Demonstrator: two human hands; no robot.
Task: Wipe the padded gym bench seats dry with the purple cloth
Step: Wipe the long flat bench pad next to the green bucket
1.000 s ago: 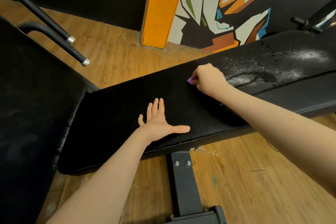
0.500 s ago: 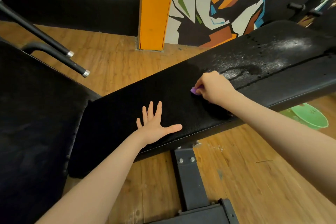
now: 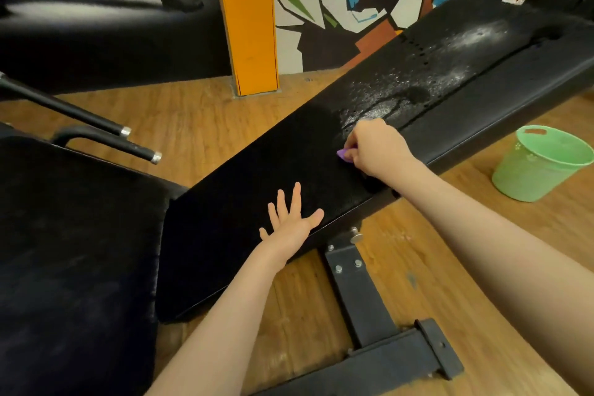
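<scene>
Our right hand [image 3: 376, 148], fist bunched round the purple cloth [image 3: 342, 155], has swept nearer the wet patch [image 3: 401, 96] on the black padded bench seat [image 3: 257, 190]; left hand [image 3: 291, 222] stays flat, so drying continues.

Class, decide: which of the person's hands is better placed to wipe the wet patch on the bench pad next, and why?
The right hand: it already grips the purple cloth at the edge of the wet patch. The left hand lies flat on the bench pad, nearer and empty.

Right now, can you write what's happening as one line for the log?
right hand: grips purple cloth on bench pad | left hand: flat on pad | far end of the pad: wet | green bucket: on floor
</scene>
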